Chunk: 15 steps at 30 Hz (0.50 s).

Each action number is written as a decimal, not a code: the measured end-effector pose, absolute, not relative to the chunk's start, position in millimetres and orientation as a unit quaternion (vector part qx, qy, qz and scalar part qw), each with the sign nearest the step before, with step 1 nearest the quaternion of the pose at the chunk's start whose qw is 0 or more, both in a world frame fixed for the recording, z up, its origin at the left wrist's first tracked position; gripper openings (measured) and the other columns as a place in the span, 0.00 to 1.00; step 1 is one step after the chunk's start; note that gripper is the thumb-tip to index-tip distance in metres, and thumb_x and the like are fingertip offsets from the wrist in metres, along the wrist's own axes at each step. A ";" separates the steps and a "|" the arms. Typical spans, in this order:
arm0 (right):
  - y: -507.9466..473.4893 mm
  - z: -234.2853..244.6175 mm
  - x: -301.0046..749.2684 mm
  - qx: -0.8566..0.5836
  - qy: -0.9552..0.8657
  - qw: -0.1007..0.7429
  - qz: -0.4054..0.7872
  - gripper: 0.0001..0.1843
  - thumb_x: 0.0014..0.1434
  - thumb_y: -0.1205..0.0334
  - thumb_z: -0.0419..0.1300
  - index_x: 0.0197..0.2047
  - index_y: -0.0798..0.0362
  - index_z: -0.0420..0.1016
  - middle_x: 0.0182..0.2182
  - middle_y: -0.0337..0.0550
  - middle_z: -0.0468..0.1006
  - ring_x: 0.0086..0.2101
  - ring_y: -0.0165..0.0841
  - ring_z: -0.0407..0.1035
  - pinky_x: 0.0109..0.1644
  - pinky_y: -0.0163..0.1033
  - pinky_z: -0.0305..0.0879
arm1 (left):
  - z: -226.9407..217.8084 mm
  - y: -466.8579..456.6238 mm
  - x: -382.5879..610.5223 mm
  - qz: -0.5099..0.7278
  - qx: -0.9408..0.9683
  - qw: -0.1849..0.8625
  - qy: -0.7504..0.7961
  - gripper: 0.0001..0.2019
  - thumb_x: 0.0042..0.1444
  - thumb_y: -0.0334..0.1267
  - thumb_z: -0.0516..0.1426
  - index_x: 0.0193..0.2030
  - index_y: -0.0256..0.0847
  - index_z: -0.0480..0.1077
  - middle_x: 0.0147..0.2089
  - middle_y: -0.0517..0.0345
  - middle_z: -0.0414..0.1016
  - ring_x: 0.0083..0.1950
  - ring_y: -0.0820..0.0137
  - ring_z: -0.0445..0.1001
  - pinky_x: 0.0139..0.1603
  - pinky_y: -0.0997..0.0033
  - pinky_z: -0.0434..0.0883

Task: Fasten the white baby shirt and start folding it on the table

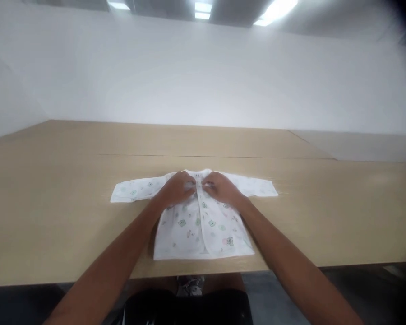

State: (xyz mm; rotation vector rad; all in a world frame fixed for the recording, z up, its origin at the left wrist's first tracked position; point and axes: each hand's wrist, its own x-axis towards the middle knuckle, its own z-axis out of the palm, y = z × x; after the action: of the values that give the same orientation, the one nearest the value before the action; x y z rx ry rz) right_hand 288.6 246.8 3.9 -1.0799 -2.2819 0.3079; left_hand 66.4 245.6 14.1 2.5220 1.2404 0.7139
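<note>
A small white baby shirt (186,228) with green and pink animal prints lies flat, front side up, its long sleeves stretched out to both sides. Its front opening runs down the middle. My left hand (179,187) is closed on the left front edge just below the neckline. Opposite it, my right hand (219,186) pinches the right front edge at the same height. The fingertips of both hands nearly meet at the opening. Whatever fastening lies between them is too small to make out.
The shirt rests near the front edge of a wide light-wood table (71,234). A thin seam crosses the tabletop behind the shirt. A white wall (189,76) stands beyond the table. My legs are below the front edge.
</note>
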 end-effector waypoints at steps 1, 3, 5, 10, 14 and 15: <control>245.4 3.9 288.3 -0.412 -0.856 0.293 0.110 0.07 0.59 0.66 0.59 0.40 0.51 0.77 0.36 0.42 0.75 0.39 0.33 0.67 0.47 0.39 0.63 | 14.1 244.7 66.3 0.241 0.862 0.116 0.430 0.12 0.56 0.41 0.57 0.45 0.43 0.74 0.45 0.53 0.73 0.49 0.59 0.70 0.53 0.58 0.67; 245.0 3.7 287.7 -0.417 -0.850 0.302 0.112 0.07 0.59 0.64 0.60 0.41 0.52 0.76 0.38 0.43 0.75 0.42 0.35 0.67 0.51 0.42 0.63 | 13.0 244.9 65.2 0.242 0.856 0.104 0.445 0.12 0.56 0.43 0.57 0.45 0.43 0.75 0.44 0.52 0.73 0.49 0.57 0.70 0.53 0.56 0.67; 246.3 3.8 287.5 -0.417 -0.846 0.311 0.117 0.07 0.59 0.64 0.60 0.42 0.52 0.75 0.40 0.44 0.75 0.44 0.35 0.67 0.54 0.43 0.62 | 11.1 246.8 63.4 0.251 0.846 0.092 0.461 0.13 0.57 0.43 0.56 0.45 0.43 0.75 0.45 0.51 0.72 0.49 0.57 0.69 0.55 0.55 0.65; 239.3 12.7 283.1 -0.442 -0.825 0.333 0.114 0.05 0.59 0.63 0.60 0.39 0.53 0.74 0.40 0.44 0.76 0.43 0.34 0.68 0.50 0.41 0.63 | 16.5 245.7 62.4 0.251 0.843 0.095 0.467 0.09 0.55 0.40 0.56 0.39 0.41 0.76 0.40 0.54 0.75 0.45 0.60 0.71 0.49 0.60 0.66; 218.9 24.2 265.6 -0.512 -0.798 0.278 0.152 0.15 0.56 0.54 0.62 0.23 0.53 0.71 0.25 0.39 0.74 0.29 0.29 0.65 0.35 0.36 0.58 | 31.1 236.0 67.4 0.218 0.828 0.163 0.490 0.04 0.50 0.34 0.58 0.26 0.41 0.73 0.27 0.61 0.73 0.31 0.68 0.70 0.32 0.68 0.64; 214.5 25.5 260.4 -0.530 -0.794 0.250 0.160 0.16 0.55 0.54 0.63 0.21 0.53 0.71 0.23 0.39 0.73 0.26 0.28 0.63 0.32 0.35 0.55 | 33.8 233.9 68.7 0.208 0.825 0.182 0.493 0.04 0.49 0.33 0.57 0.26 0.41 0.73 0.26 0.62 0.73 0.29 0.69 0.70 0.30 0.69 0.63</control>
State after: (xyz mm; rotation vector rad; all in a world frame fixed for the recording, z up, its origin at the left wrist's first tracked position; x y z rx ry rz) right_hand 260.4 214.5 25.5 -1.4430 -2.1618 0.4343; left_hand 68.7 233.9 33.8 2.3297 1.3903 0.5873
